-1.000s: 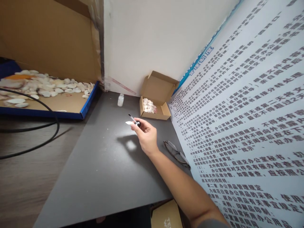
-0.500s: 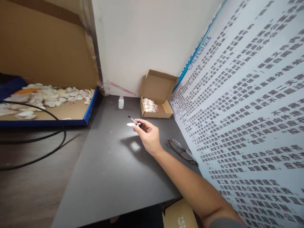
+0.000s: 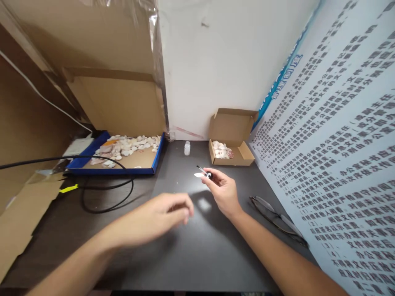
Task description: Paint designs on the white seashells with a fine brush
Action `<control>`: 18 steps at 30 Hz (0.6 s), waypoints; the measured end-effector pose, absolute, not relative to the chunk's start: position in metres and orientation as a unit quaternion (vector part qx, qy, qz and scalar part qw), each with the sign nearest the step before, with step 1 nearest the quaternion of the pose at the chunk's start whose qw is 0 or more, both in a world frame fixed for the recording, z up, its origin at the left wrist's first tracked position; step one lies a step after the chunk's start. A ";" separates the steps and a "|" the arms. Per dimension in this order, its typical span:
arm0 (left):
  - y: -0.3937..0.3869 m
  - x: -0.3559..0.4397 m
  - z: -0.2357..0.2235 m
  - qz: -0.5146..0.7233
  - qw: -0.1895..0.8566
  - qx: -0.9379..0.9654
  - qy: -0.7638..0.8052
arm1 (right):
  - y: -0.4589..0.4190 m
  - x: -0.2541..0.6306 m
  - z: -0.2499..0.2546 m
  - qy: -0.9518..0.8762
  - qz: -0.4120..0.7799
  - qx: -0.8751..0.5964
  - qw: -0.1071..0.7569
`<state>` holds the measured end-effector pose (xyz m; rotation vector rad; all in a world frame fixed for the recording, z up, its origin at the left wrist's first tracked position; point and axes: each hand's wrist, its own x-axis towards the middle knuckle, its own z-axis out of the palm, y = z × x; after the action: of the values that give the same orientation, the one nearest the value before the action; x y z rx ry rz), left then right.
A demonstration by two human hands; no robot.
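Note:
My right hand (image 3: 224, 190) is closed on a small brush (image 3: 203, 169) with a black cap-like end. A white piece, which looks like a shell (image 3: 198, 175), sticks out at the same fingertips. Left of it, my left hand (image 3: 168, 211) hangs over the dark table, fingers curved and a gap between thumb and fingers, with nothing seen in it. A small glass bottle (image 3: 187, 149) of whitish content stands uncapped near the wall, beyond both hands.
A blue-edged tray (image 3: 108, 170) of white shells sits at the back left, with a black cable (image 3: 132, 185) in front. A small open cardboard box (image 3: 234, 161) with shells stands at the back. Eyeglasses (image 3: 277, 218) lie right of my right arm.
My left hand has come into view from the lower left. The view has shifted left, showing more of the tray. My right hand keeps its hold on the brush and shell.

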<state>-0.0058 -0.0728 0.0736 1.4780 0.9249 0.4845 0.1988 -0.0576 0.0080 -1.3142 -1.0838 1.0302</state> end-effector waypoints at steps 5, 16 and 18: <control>-0.040 0.031 0.035 0.266 0.651 0.577 0.416 | -0.059 0.197 0.005 -0.476 0.424 -0.544 0.546; -0.034 0.047 0.017 0.416 0.785 0.355 0.291 | -0.052 0.189 -0.002 -0.539 0.329 -0.554 0.543; -0.030 0.049 0.015 0.422 0.787 0.342 0.291 | -0.049 0.187 -0.003 -0.536 0.330 -0.557 0.542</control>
<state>0.0489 -0.0304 0.0146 0.7378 0.6264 0.9095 0.1870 -0.0487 -0.0026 -1.3228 -1.2736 0.7851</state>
